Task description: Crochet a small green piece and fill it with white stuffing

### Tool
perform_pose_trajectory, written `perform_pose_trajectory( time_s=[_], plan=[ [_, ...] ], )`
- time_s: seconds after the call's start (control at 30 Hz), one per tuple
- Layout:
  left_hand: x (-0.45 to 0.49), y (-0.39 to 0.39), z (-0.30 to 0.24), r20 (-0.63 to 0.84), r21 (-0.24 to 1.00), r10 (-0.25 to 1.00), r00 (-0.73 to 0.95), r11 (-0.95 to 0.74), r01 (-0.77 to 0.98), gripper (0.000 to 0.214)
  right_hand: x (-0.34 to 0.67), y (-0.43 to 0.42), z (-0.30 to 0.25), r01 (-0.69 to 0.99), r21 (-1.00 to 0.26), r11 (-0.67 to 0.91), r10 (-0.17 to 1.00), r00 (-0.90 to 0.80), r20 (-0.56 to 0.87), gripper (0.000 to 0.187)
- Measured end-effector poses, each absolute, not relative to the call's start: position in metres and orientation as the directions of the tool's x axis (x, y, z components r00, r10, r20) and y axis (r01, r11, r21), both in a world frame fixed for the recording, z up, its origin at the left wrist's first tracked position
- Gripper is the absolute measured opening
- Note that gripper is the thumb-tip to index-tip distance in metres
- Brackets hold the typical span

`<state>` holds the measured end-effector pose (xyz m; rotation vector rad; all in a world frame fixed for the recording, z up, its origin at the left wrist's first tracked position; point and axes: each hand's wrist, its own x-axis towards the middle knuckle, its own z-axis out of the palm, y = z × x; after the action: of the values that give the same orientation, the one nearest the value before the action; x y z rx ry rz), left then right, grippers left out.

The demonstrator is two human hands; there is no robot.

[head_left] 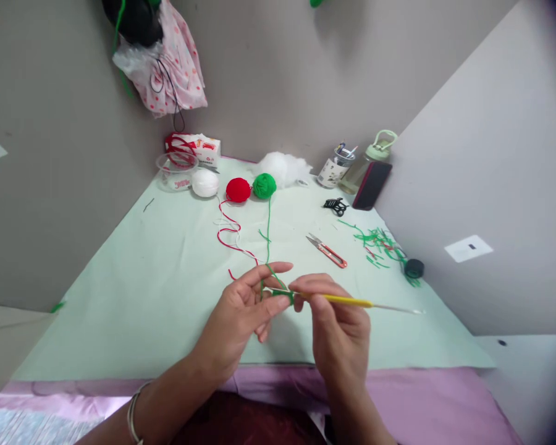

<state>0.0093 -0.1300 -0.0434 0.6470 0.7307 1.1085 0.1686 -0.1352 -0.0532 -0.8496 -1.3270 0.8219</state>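
Note:
My left hand (248, 309) pinches a small green crochet piece (283, 298) between thumb and fingers, its index finger stretched out with green yarn (269, 235) running over it. That strand leads back to a green yarn ball (264, 185). In my right hand (336, 324) is a crochet hook (347, 301) with a yellow handle and metal ends, held like a pen. Its left tip meets the green piece at my left fingertips; the other end points right. Whether the tip sits inside a stitch, I cannot tell.
A red yarn ball (238, 190) and a white yarn ball (205, 183) trail loose strands toward my left hand. Orange thread snips (327, 250) lie beyond my right hand. Green yarn scraps (380, 244), a phone (372, 185), a bottle (364, 164) and a pen cup (336, 169) are at the right.

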Motion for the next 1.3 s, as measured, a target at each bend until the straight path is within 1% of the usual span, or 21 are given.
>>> perform_pose_trajectory(
  time_s=[0.1, 0.27, 0.33, 0.4, 0.47, 0.53, 0.57, 0.63, 0.7, 0.77, 0.9, 0.97, 1.0, 1.03, 1.07, 1.13, 1.2, 1.23, 1.3],
  plan=[
    [0.010, -0.134, -0.047, -0.156, 0.821, 0.952, 0.263, 0.273, -0.501, 0.039, 0.167, -0.135, -0.056, -0.027, -0.901, 0.434, 0.900, 0.069, 0.431, 0.018],
    [0.006, -0.135, -0.049, -0.136, 0.837, 0.959, 0.248, 0.246, -0.489, 0.033, 0.170, -0.132, -0.055, -0.196, -0.918, 0.346, 0.938, 0.094, 0.334, 0.021],
    [0.006, -0.134, -0.049, -0.145, 0.837, 0.959, 0.242, 0.249, -0.487, 0.032, 0.170, -0.132, -0.053, -0.220, -0.912, 0.346, 0.938, 0.084, 0.336, 0.023],
    [0.005, -0.134, -0.048, -0.145, 0.839, 0.960, 0.239, 0.247, -0.485, 0.032, 0.171, -0.134, -0.051, -0.194, -0.909, 0.370, 0.929, 0.076, 0.362, 0.024],
    [0.005, -0.135, -0.048, -0.141, 0.853, 0.964, 0.227, 0.235, -0.467, 0.032, 0.171, -0.138, -0.050, -0.108, -0.902, 0.419, 0.907, 0.083, 0.412, 0.024],
    [0.005, -0.135, -0.047, -0.136, 0.881, 0.971, 0.194, 0.208, -0.425, 0.032, 0.171, -0.142, -0.050, 0.049, -0.866, 0.497, 0.862, 0.088, 0.499, 0.024],
    [0.005, -0.136, -0.047, -0.133, 0.896, 0.976, 0.171, 0.192, -0.399, 0.032, 0.171, -0.144, -0.050, 0.139, -0.824, 0.549, 0.825, 0.071, 0.561, 0.025],
    [0.006, -0.136, -0.046, -0.131, 0.922, 0.984, 0.121, 0.166, -0.351, 0.033, 0.170, -0.146, -0.052, 0.302, -0.699, 0.648, 0.735, -0.009, 0.678, 0.026],
    [0.007, -0.136, -0.045, -0.125, 0.936, 0.989, 0.073, 0.142, -0.322, 0.033, 0.171, -0.146, -0.054, 0.408, -0.563, 0.719, 0.649, -0.102, 0.754, 0.024],
    [0.009, -0.136, -0.044, -0.119, 0.943, 0.992, 0.035, 0.124, -0.308, 0.034, 0.171, -0.145, -0.057, 0.473, -0.472, 0.744, 0.597, -0.154, 0.787, 0.023],
    [0.011, -0.137, -0.045, -0.115, 0.941, 0.993, -0.015, 0.104, -0.322, 0.033, 0.172, -0.144, -0.061, 0.570, -0.356, 0.740, 0.559, -0.228, 0.797, 0.029],
    [0.010, -0.136, -0.045, -0.146, 0.906, 0.989, 0.033, 0.147, -0.398, 0.042, 0.172, -0.145, -0.062, 0.636, -0.264, 0.725, 0.536, -0.279, 0.797, 0.035],
    [0.009, -0.136, -0.044, -0.177, 0.869, 0.979, 0.098, 0.202, -0.451, 0.048, 0.171, -0.146, -0.063, 0.656, -0.240, 0.716, 0.528, -0.284, 0.800, 0.037],
    [0.008, -0.135, -0.044, -0.211, 0.821, 0.960, 0.183, 0.276, -0.500, 0.054, 0.171, -0.146, -0.063, 0.654, -0.251, 0.713, 0.529, -0.268, 0.805, 0.038],
    [0.005, -0.133, -0.043, -0.242, 0.766, 0.934, 0.263, 0.351, -0.539, 0.056, 0.170, -0.146, -0.063, 0.627, -0.303, 0.718, 0.543, -0.231, 0.807, 0.038],
    [0.001, -0.130, -0.041, -0.271, 0.679, 0.893, 0.359, 0.442, -0.586, 0.051, 0.170, -0.145, -0.061, 0.498, -0.491, 0.715, 0.607, -0.094, 0.789, 0.034],
    [-0.002, -0.128, -0.039, -0.257, 0.657, 0.900, 0.351, 0.429, -0.620, 0.042, 0.170, -0.143, -0.058, 0.293, -0.687, 0.664, 0.704, 0.062, 0.707, 0.029],
    [-0.002, -0.128, -0.039, -0.245, 0.664, 0.912, 0.329, 0.405, -0.628, 0.040, 0.170, -0.141, -0.057, 0.188, -0.762, 0.620, 0.756, 0.119, 0.644, 0.028],
    [-0.001, -0.129, -0.039, -0.225, 0.694, 0.924, 0.310, 0.375, -0.614, 0.039, 0.168, -0.138, -0.054, 0.039, -0.841, 0.540, 0.830, 0.144, 0.539, 0.025]
  ],
)
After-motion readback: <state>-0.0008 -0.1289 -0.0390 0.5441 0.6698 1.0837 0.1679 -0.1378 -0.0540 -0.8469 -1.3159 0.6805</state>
